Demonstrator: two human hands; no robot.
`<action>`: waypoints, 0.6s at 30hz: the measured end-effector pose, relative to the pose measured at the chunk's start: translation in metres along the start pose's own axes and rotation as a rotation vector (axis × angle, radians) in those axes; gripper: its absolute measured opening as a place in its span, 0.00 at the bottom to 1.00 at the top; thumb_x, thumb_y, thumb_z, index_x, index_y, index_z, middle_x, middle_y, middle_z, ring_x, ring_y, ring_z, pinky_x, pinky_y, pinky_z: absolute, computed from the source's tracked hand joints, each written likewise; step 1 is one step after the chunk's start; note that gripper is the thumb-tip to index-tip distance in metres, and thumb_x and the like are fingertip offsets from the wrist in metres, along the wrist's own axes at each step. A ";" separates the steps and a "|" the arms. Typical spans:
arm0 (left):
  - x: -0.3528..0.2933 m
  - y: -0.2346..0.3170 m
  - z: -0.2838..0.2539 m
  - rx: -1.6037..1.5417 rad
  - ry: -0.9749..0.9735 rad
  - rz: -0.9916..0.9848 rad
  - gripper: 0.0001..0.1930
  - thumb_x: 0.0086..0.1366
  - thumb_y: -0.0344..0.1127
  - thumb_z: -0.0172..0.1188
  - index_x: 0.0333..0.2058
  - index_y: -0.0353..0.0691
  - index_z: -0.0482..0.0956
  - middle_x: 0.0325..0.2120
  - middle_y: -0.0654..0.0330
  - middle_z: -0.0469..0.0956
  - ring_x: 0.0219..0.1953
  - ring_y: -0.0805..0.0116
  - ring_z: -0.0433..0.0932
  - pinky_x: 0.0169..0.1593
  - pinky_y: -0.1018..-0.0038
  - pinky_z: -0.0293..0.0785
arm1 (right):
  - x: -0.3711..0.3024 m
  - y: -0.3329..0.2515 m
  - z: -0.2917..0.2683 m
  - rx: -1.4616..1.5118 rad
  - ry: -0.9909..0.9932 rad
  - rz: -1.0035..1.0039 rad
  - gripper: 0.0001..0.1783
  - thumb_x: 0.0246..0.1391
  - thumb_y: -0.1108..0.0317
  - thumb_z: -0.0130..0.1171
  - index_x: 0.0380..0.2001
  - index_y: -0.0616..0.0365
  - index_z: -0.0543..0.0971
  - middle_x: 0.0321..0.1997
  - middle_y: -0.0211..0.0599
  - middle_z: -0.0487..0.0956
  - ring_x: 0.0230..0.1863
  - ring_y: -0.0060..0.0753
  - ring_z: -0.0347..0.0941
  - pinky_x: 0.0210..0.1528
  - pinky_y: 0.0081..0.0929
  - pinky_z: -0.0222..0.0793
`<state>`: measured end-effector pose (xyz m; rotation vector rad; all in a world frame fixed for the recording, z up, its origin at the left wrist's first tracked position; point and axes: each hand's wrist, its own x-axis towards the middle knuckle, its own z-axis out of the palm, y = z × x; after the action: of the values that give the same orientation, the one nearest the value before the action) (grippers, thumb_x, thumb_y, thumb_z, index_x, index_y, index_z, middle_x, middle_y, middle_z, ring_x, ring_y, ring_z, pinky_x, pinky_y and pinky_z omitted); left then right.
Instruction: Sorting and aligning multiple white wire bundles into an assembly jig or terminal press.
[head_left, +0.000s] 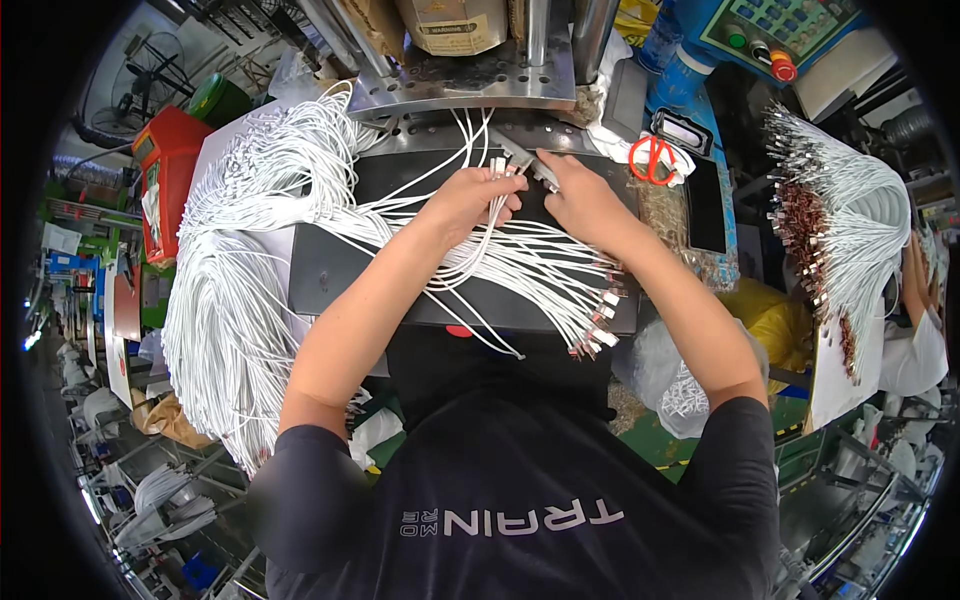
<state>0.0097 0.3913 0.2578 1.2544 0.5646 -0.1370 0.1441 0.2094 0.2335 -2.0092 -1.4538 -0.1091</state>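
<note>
My left hand (468, 204) is closed round a few white cables, their small connector ends (498, 167) sticking up past the fingers. Close beside it, my right hand (582, 200) grips a slim grey tool (515, 150) that points toward those ends; its exact kind is partly hidden by the fingers. Under both forearms, a loose bundle of white cables (520, 262) with plugs at its right end lies across a dark board (335, 268). Two or three more cables (467, 132) run up toward the machine's metal plate.
The press machine's perforated metal plate (460, 90) stands directly ahead. Large heaps of white cables (225, 330) lie at left, more (865, 200) hang at right. Red-handled scissors (652, 160) and a dark phone-like slab (706, 208) sit right of my hand. A control panel (775, 40) is at upper right.
</note>
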 end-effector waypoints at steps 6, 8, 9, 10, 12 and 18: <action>-0.007 0.008 0.008 0.190 -0.085 -0.116 0.16 0.68 0.43 0.66 0.44 0.34 0.86 0.27 0.66 0.80 0.27 0.78 0.74 0.30 0.81 0.69 | 0.022 0.009 -0.019 1.026 -0.249 0.826 0.26 0.60 0.66 0.53 0.61 0.59 0.76 0.33 0.30 0.79 0.23 0.20 0.65 0.24 0.19 0.60; -0.004 0.010 0.010 0.190 -0.107 -0.110 0.17 0.68 0.43 0.66 0.45 0.34 0.86 0.28 0.66 0.80 0.27 0.78 0.75 0.31 0.81 0.70 | 0.023 -0.002 -0.012 0.981 -0.066 0.887 0.23 0.62 0.64 0.52 0.59 0.57 0.79 0.31 0.27 0.79 0.20 0.15 0.61 0.21 0.15 0.52; -0.002 0.011 0.012 0.191 -0.128 -0.105 0.17 0.68 0.44 0.66 0.45 0.34 0.85 0.29 0.65 0.80 0.28 0.78 0.75 0.32 0.82 0.71 | 0.023 0.000 -0.010 0.982 -0.067 0.884 0.23 0.62 0.64 0.52 0.59 0.57 0.79 0.31 0.27 0.79 0.20 0.15 0.61 0.21 0.15 0.52; -0.002 0.010 0.014 0.190 -0.149 -0.104 0.18 0.68 0.44 0.66 0.46 0.33 0.85 0.29 0.65 0.81 0.28 0.78 0.76 0.33 0.82 0.72 | 0.018 0.000 -0.008 0.915 -0.062 0.803 0.23 0.61 0.63 0.51 0.57 0.58 0.80 0.31 0.30 0.80 0.23 0.18 0.67 0.25 0.18 0.58; -0.004 0.009 0.018 0.177 -0.133 -0.093 0.19 0.69 0.44 0.66 0.46 0.33 0.85 0.30 0.65 0.81 0.29 0.78 0.76 0.35 0.82 0.73 | 0.011 0.001 -0.004 0.782 -0.051 0.641 0.24 0.60 0.60 0.49 0.52 0.62 0.82 0.31 0.36 0.83 0.31 0.23 0.80 0.31 0.25 0.71; -0.005 0.003 0.018 0.067 -0.125 -0.029 0.17 0.68 0.42 0.66 0.45 0.32 0.86 0.33 0.61 0.83 0.33 0.74 0.81 0.39 0.81 0.78 | 0.012 0.011 0.002 0.707 -0.169 0.610 0.21 0.59 0.60 0.55 0.50 0.60 0.84 0.31 0.32 0.82 0.29 0.20 0.76 0.31 0.21 0.67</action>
<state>0.0120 0.3743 0.2662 1.2933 0.4736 -0.2592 0.1579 0.2186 0.2317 -1.7703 -0.7411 0.7426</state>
